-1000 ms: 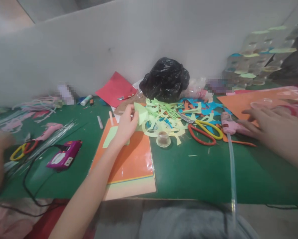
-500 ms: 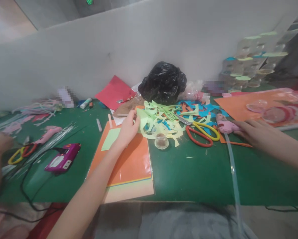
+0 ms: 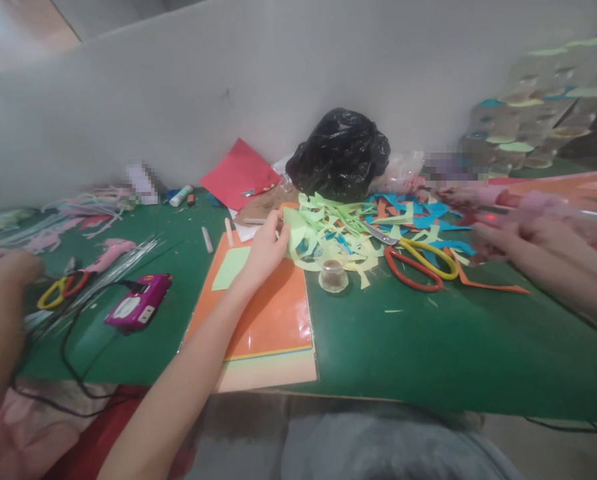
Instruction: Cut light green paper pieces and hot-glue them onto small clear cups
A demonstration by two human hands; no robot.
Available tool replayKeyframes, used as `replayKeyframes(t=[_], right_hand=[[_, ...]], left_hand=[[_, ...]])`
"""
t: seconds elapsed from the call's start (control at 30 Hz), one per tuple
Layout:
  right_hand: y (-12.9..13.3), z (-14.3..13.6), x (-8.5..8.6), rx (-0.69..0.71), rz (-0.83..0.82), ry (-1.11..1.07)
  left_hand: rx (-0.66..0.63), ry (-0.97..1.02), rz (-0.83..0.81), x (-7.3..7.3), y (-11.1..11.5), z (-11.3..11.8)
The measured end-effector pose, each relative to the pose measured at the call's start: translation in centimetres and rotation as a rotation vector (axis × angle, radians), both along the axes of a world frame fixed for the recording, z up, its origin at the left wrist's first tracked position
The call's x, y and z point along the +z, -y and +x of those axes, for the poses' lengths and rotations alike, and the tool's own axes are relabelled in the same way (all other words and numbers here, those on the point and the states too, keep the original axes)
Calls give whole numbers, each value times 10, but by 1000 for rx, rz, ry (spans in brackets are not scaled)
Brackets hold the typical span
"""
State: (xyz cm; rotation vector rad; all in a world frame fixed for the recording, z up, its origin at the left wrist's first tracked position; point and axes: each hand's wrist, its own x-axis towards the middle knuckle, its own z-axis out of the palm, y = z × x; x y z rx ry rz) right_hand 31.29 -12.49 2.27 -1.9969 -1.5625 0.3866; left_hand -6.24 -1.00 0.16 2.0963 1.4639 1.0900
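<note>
My left hand (image 3: 268, 247) is closed at the edge of a pale green piece of paper (image 3: 294, 230), pinching it. Beneath that wrist lies a stack of orange paper in a clear sleeve (image 3: 273, 320). My right hand (image 3: 533, 247) grips a pink hot glue gun (image 3: 516, 203) above the table; motion smears it, and a small red light shows on it. Between the hands are scissors (image 3: 418, 263) with red and yellow handles, lying open. A small clear plastic cup (image 3: 333, 275) stands upside down near the paper scraps (image 3: 338, 230).
A black plastic bag (image 3: 341, 153) sits against the wall. Stacked clear cups (image 3: 533, 110) rise at the back right. On the left, another person's hand (image 3: 8, 273) is near a second pair of scissors (image 3: 61, 290), a pink glue gun (image 3: 111, 255) and a purple power box (image 3: 138, 303).
My right hand has lifted the glue gun off the table and turned it; its long clear stick no longer hangs over the front edge. My left hand keeps its place on the paper. The view has shifted slightly.
</note>
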Motion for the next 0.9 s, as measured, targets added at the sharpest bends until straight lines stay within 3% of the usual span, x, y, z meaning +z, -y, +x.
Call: replayKeyframes(t=[0.1, 0.2, 0.4, 0.57, 0.9], right_hand=[[-8, -34, -1, 96, -89, -465], [-11, -65, -4, 275, -221, -660], [-6, -89, -14, 461, -224, -594], [-3, -91, -24, 434, -236, -525], [-12, -95, -27, 515, -232, -495]], left_hand=[[20, -6, 9, 1, 1, -1], [21, -6, 28, -1, 0, -4], [58, -54, 63, -4, -1, -10], [24, -90, 43, -5, 0, -9], [-36, -29, 70, -8, 1, -3]])
